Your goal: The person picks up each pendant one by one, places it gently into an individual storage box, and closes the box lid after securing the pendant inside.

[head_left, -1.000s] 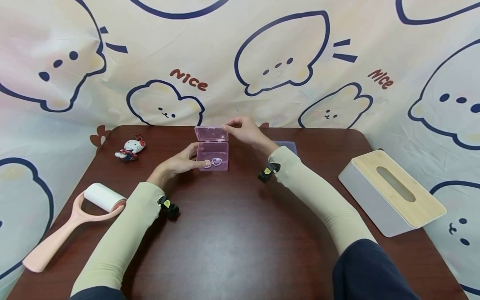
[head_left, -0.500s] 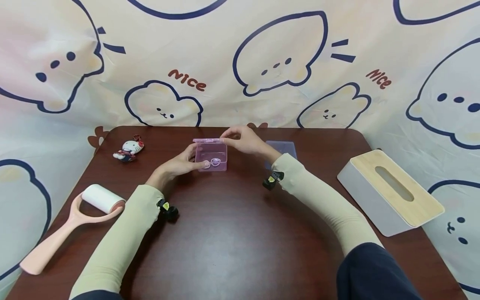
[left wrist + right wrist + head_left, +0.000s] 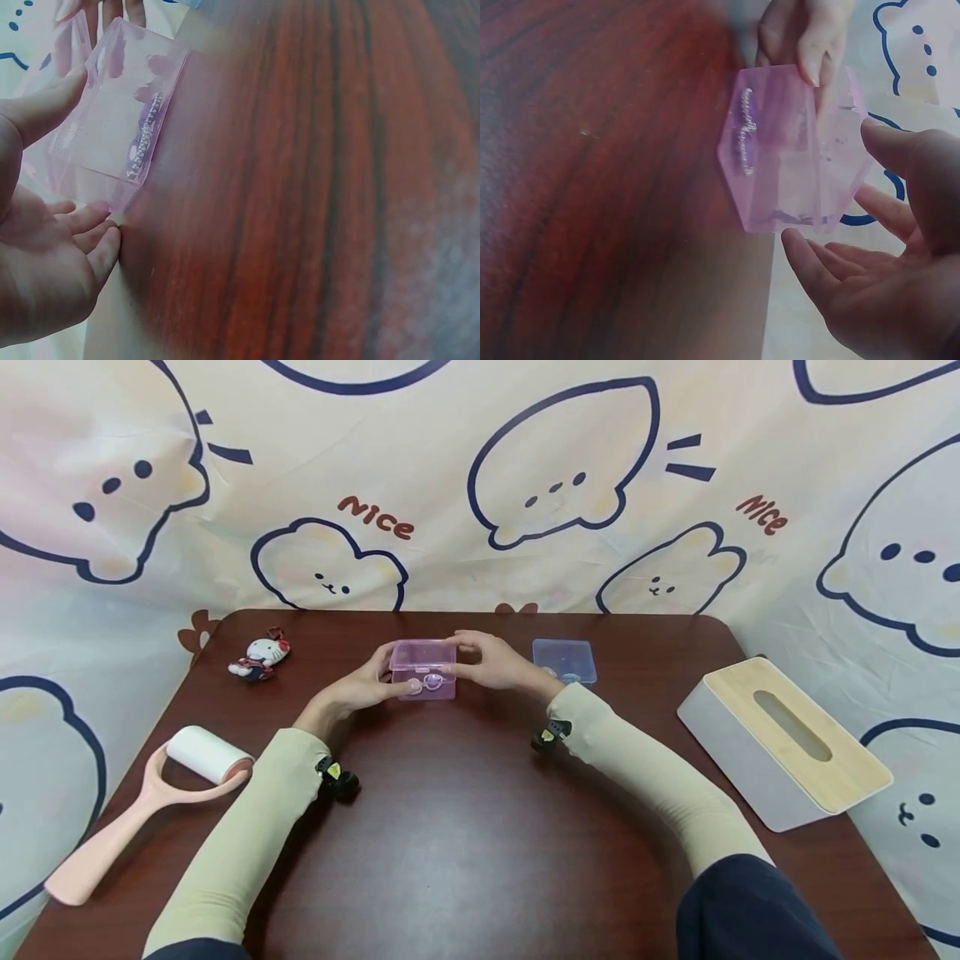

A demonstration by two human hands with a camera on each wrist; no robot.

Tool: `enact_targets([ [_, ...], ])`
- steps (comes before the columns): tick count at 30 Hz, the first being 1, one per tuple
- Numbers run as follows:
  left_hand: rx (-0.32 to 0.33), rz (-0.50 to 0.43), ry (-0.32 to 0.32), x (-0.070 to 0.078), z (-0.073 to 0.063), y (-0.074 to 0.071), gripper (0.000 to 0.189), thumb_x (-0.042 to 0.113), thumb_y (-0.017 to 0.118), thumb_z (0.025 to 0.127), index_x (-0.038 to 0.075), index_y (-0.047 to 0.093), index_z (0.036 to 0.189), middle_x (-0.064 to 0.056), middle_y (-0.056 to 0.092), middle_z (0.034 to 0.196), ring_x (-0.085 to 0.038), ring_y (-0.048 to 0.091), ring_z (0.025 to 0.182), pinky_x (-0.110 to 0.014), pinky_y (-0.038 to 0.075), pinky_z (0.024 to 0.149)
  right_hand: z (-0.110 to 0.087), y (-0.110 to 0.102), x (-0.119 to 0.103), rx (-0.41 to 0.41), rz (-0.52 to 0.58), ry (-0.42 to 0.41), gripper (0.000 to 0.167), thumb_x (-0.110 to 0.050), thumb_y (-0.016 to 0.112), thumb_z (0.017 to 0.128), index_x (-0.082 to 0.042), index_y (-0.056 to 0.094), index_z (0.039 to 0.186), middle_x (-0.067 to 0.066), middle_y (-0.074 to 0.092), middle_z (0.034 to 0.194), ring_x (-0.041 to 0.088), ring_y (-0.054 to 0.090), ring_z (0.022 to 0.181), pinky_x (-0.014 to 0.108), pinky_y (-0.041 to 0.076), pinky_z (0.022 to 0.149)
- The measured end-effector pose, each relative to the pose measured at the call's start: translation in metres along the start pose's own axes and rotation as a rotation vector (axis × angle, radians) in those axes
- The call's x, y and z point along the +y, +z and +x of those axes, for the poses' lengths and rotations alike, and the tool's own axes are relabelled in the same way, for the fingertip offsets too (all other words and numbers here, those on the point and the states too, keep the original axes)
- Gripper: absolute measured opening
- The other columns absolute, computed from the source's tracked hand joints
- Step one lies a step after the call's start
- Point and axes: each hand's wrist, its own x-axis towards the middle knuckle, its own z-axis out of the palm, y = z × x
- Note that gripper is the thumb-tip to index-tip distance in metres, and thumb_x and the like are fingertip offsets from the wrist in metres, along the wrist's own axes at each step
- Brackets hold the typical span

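Note:
A clear pink hinged box (image 3: 447,691) stands on the table, its lid (image 3: 423,652) tilted down over it but not flush. Through its front show small round purple-and-white trinkets (image 3: 432,682); in the right wrist view they read as purple pieces with a beaded white edge (image 3: 746,131). My left hand (image 3: 356,685) grips the box's left side, thumb over the front and fingers around the back. At the opposite side is my right hand (image 3: 495,662), thumb (image 3: 889,146) right at the lid's edge and the other fingers loosely extended beside the box.
A clear bluish flat box (image 3: 564,658) lies to the right, behind my right wrist. A Hello Kitty keychain (image 3: 260,657) is at the back left, and a pink-handled lint roller (image 3: 150,797) lies near the left edge. On the right stands a wood-topped tissue box (image 3: 783,743).
The box's lid has swung from upright down over the box. My right hand has come down with it, to the box's right side. My left hand keeps its grip in place.

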Motion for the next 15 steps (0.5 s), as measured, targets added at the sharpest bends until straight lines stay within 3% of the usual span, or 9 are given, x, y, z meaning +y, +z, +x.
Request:
enact_targets([
  [3,-0.002,-0.004,0.007,-0.001,-0.001,-0.001,0.097,0.029,0.071,0.098,0.018,0.001,0.163,-0.016,0.019,0.170,-0.039,0.014,0.159,-0.061,0.013,0.128,-0.001,0.006,0.002,0.003,0.011,-0.010,0.054,-0.033,0.074,0.096,-0.014,0.059,0.144,0.012,0.042,0.163,0.028,0.055,0.142,0.042,0.041,0.120],
  [9,-0.008,-0.014,0.018,-0.001,0.001,-0.003,0.097,0.028,0.073,0.097,0.017,0.002,0.163,-0.016,0.017,0.171,-0.039,0.015,0.159,-0.060,0.014,0.128,-0.003,0.012,0.007,0.002,0.035,-0.029,0.052,-0.027,0.075,0.096,-0.015,0.058,0.144,0.007,0.048,0.158,0.029,0.056,0.140,0.042,0.048,0.113],
  [15,-0.032,-0.025,-0.007,-0.001,-0.001,-0.007,0.104,0.035,0.069,0.098,0.021,-0.010,0.164,-0.013,0.006,0.174,-0.039,0.005,0.161,-0.063,0.008,0.128,-0.004,0.016,0.010,0.007,0.058,-0.033,0.053,-0.026,0.076,0.095,-0.015,0.058,0.144,0.007,0.052,0.155,0.029,0.058,0.139,0.043,0.050,0.111],
])
